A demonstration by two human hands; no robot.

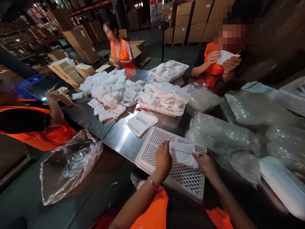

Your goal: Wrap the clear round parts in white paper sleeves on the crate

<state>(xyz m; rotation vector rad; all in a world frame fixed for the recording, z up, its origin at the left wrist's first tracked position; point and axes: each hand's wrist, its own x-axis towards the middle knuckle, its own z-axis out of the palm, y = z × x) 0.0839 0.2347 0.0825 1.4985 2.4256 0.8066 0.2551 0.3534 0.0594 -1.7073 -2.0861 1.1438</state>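
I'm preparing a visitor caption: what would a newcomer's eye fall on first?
Probably the big heap of white packets on the metal table, above and left of the picture's centre. Next, in the foreground, the wearer's left hand and right hand hold one flat packet over a white perforated tray.

My packet (182, 153) is white, crossed by a dark dashed line, and my white crate (152, 143) shows a diamond lattice pattern. I wear an orange vest (153, 211); the worktop (116, 136) gleams silver-grey.

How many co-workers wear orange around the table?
3: left co-worker at the edge; far co-worker near the top; right co-worker holding a white packet. Others may be hidden.
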